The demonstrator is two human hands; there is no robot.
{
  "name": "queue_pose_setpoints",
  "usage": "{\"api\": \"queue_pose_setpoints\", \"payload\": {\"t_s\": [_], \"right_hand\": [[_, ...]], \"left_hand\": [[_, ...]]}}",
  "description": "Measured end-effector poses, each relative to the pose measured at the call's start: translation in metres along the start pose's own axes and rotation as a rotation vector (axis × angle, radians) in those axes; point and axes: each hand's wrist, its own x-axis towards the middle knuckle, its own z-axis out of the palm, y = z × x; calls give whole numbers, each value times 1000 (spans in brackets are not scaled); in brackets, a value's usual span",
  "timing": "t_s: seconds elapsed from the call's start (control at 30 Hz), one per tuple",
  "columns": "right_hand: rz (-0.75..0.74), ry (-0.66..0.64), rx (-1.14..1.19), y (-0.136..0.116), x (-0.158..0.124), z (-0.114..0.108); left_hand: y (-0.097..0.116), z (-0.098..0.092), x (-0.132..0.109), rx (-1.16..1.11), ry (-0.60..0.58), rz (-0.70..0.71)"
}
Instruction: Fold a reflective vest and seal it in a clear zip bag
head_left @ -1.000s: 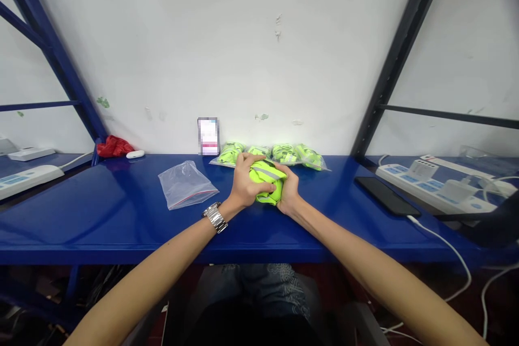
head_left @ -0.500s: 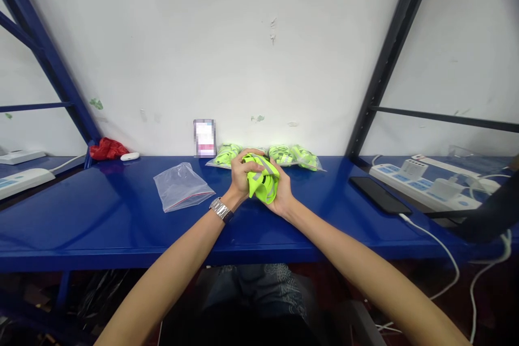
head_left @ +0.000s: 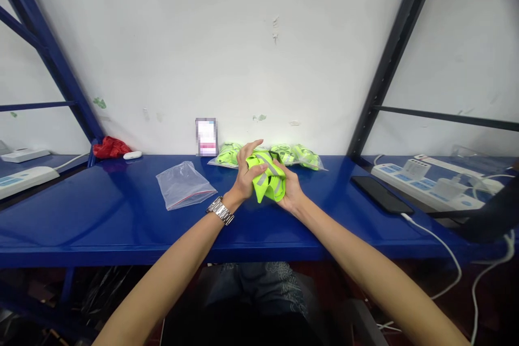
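A bundled neon-yellow reflective vest [head_left: 267, 175] with grey reflective stripes is held above the blue tabletop. My left hand [head_left: 245, 173], below a metal watch, grips its left side with the thumb over the fabric and the fingers behind, some raised. From the right and underneath, my right hand [head_left: 291, 188] cups the same bundle, its fingers mostly hidden by the cloth. A clear zip bag [head_left: 184, 186] with a red seal line lies flat to the left. Behind my hands, clear bags of similar yellow cloth [head_left: 308, 157] lie along the wall, partly covered.
At the back stands a phone with a blurred screen [head_left: 206, 137]. Red cloth [head_left: 111, 147] and a small white case [head_left: 132, 155] are at the back left. On the right lie a black phone [head_left: 381, 194] on a white cable and a power strip [head_left: 421, 186] beyond the dark post.
The bundle has turned slightly and shifted a little right in view. My left fingers have lifted from its top and stretched upward, while the thumb stays on the cloth.
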Motion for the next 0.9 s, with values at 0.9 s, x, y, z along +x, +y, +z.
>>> {"api": "queue_pose_setpoints", "payload": {"t_s": [0.9], "right_hand": [[-215, 322, -299, -25, -33, -3]], "left_hand": [[28, -154, 38, 462, -750, -246]]}}
